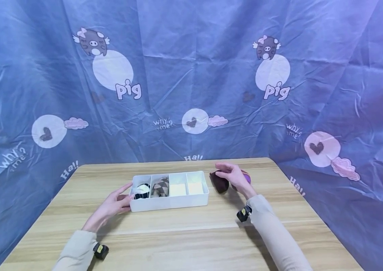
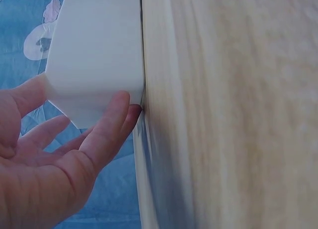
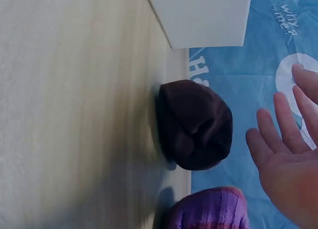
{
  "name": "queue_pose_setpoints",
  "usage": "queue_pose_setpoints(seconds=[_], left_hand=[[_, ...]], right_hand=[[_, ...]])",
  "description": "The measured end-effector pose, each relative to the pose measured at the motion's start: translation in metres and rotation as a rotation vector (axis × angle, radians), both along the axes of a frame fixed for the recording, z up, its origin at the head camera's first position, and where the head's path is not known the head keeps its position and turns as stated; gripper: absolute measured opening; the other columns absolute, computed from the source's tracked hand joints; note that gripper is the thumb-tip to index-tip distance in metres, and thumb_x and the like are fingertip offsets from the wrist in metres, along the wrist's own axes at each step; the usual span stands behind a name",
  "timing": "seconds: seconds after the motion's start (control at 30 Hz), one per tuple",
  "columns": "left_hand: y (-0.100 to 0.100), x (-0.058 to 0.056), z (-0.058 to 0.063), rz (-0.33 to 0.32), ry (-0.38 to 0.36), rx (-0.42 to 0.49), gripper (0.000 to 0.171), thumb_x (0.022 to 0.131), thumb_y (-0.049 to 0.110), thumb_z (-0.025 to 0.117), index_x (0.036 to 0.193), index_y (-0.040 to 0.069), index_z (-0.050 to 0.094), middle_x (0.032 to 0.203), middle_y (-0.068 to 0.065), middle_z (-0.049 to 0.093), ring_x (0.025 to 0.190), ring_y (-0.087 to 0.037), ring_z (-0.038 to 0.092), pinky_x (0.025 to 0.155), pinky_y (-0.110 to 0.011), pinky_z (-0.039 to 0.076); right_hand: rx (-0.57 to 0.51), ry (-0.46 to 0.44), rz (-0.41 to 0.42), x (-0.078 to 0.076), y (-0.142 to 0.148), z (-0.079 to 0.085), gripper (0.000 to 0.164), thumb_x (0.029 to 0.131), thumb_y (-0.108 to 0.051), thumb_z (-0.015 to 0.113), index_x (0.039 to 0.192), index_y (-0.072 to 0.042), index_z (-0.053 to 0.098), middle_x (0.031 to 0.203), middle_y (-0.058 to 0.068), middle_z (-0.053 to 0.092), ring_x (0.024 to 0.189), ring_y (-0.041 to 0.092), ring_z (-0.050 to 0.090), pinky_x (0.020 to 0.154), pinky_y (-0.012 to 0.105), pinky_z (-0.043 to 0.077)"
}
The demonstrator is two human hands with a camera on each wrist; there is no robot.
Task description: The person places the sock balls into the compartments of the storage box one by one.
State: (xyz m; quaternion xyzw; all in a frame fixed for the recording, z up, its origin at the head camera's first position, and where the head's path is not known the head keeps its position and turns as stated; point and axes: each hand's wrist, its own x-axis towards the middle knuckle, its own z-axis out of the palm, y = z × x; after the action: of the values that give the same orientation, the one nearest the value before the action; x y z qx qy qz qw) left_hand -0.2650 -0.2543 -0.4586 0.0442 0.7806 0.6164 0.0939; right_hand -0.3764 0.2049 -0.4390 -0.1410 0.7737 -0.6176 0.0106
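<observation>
A white box with compartments (image 1: 169, 203) stands on the table, and my left hand (image 1: 115, 203) touches its left end with fingers spread. In the left wrist view, the fingertips (image 2: 119, 102) lie along the lower part of that end, with the thumb at the upper edge. The box holds a white-and-black fabric roll (image 1: 142, 191) and a brown checked fabric roll (image 1: 160, 187), in the two left compartments. My right hand (image 1: 234, 177) hovers with extended fingers over a dark brown balled sock (image 3: 196, 124). Beside that lies a purple plaid fabric roll (image 3: 211, 211), partly hidden by the hand in the head view.
The wooden table (image 1: 178, 241) ends at a far edge against a blue printed curtain (image 1: 191, 75), which also hangs along both sides. Two white-floored compartments are at the box's right end. Each wrist wears a small black camera (image 1: 101, 251).
</observation>
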Motion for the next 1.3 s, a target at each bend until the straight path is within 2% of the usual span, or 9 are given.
queue_pose_setpoints(seconds=[0.1,0.17,0.23,0.43,0.57,0.7,0.8,1.03,1.3], left_hand=[[0.001,0.000,0.000,-0.009,0.008,0.001,0.066,0.103,0.015,0.051,0.156,0.003,0.015,0.139,-0.042,0.041,0.115,-0.032,0.060,0.100,-0.048,0.052],[0.001,0.000,0.000,-0.016,0.013,0.000,0.066,0.103,0.015,0.050,0.156,0.002,0.014,0.140,-0.043,0.040,0.115,-0.033,0.059,0.101,-0.049,0.052],[0.001,0.000,0.000,-0.016,0.010,-0.003,0.066,0.103,0.016,0.051,0.156,0.003,0.014,0.140,-0.042,0.040,0.116,-0.032,0.059,0.101,-0.049,0.052],[0.000,0.001,-0.002,-0.033,0.018,-0.005,0.066,0.103,0.016,0.050,0.156,0.003,0.013,0.140,-0.043,0.039,0.117,-0.032,0.059,0.101,-0.049,0.051],[0.001,0.001,-0.002,-0.014,0.011,-0.002,0.066,0.103,0.016,0.051,0.157,0.004,0.015,0.140,-0.041,0.041,0.117,-0.033,0.059,0.101,-0.049,0.052],[0.001,0.001,0.000,0.007,-0.005,-0.004,0.066,0.102,0.018,0.053,0.157,0.006,0.017,0.138,-0.039,0.045,0.114,-0.031,0.060,0.099,-0.047,0.053],[0.001,0.000,0.000,0.013,-0.013,0.000,0.067,0.102,0.019,0.054,0.157,0.007,0.017,0.136,-0.038,0.047,0.112,-0.030,0.061,0.098,-0.047,0.055],[0.002,-0.001,0.000,0.007,-0.010,-0.003,0.067,0.101,0.018,0.054,0.157,0.007,0.018,0.137,-0.038,0.047,0.111,-0.029,0.062,0.097,-0.046,0.055],[0.001,-0.001,0.000,0.012,-0.017,0.000,0.066,0.102,0.017,0.052,0.157,0.008,0.017,0.140,-0.039,0.043,0.111,-0.028,0.062,0.096,-0.046,0.056]], right_hand=[[0.021,0.004,0.032,-0.003,-0.001,-0.004,0.050,0.089,0.000,0.068,0.135,0.009,0.051,0.140,0.028,0.051,0.135,0.043,0.042,0.115,0.040,0.039],[0.042,0.000,0.039,-0.004,-0.002,-0.007,0.050,0.087,0.000,0.069,0.134,0.008,0.053,0.142,0.027,0.050,0.137,0.041,0.040,0.118,0.047,0.033],[0.085,-0.001,0.037,-0.004,-0.003,-0.009,0.051,0.086,-0.002,0.071,0.134,0.006,0.055,0.144,0.025,0.049,0.137,0.037,0.040,0.119,0.048,0.031],[0.181,-0.022,0.001,-0.003,-0.004,-0.015,0.050,0.086,-0.005,0.072,0.134,0.001,0.057,0.142,0.019,0.052,0.130,0.033,0.047,0.111,0.042,0.039],[0.218,-0.035,-0.012,-0.003,-0.005,-0.014,0.049,0.086,-0.004,0.072,0.133,-0.003,0.059,0.143,0.019,0.052,0.128,0.034,0.049,0.111,0.045,0.040],[0.244,-0.033,-0.003,-0.004,-0.007,-0.014,0.049,0.084,0.000,0.071,0.132,0.000,0.059,0.141,0.023,0.052,0.127,0.038,0.048,0.112,0.050,0.039],[0.263,-0.022,0.018,-0.005,-0.007,-0.016,0.048,0.084,0.000,0.072,0.131,0.002,0.059,0.140,0.024,0.053,0.126,0.037,0.048,0.110,0.045,0.041],[0.258,-0.072,0.026,-0.006,-0.006,-0.022,0.049,0.081,-0.004,0.075,0.128,-0.003,0.063,0.130,0.020,0.060,0.111,0.027,0.055,0.088,0.022,0.045],[0.249,-0.055,0.059,-0.007,-0.004,-0.024,0.043,0.082,-0.004,0.076,0.122,0.003,0.064,0.123,0.023,0.064,0.106,0.026,0.059,0.088,0.022,0.046]])
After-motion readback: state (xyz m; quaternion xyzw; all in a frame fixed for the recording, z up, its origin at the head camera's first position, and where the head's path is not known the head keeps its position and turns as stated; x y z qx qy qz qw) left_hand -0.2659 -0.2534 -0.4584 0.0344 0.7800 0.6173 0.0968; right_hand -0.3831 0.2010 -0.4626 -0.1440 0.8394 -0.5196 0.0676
